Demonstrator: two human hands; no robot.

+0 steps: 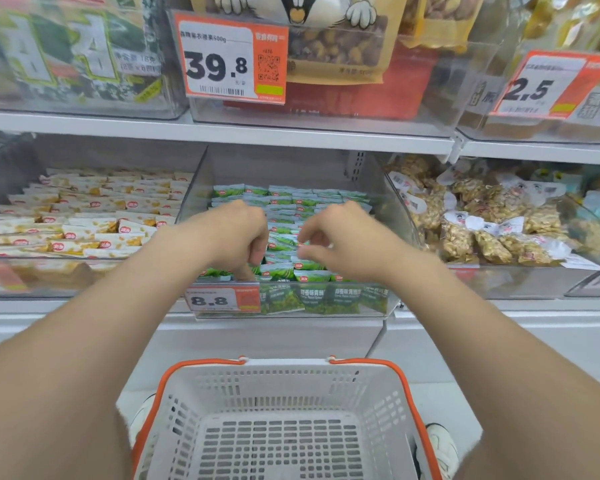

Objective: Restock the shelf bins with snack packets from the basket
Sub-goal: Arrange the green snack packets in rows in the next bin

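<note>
The clear middle bin (pixel 397 216) on the lower shelf is filled with rows of green snack packets (pixel 284 202). Both my hands hover over it. My left hand (pixel 236 233) curls downward, and its fingertips dip among the front packets; whether they grip one is hidden. My right hand (pixel 340 233) hangs just above the packets with loosely curled fingers and its thumb out, and I see nothing between them. Below my forearms, the white basket (pixel 284 367) with orange handles holds no packets.
A bin of white-and-yellow packets (pixel 84 216) sits to the left, and a bin of bagged nut clusters (pixel 492 230) to the right. An 8.8 price tag (pixel 219 299) hangs on the middle bin's front. The upper shelf (pixel 222 131) overhangs the bins. My shoes flank the basket.
</note>
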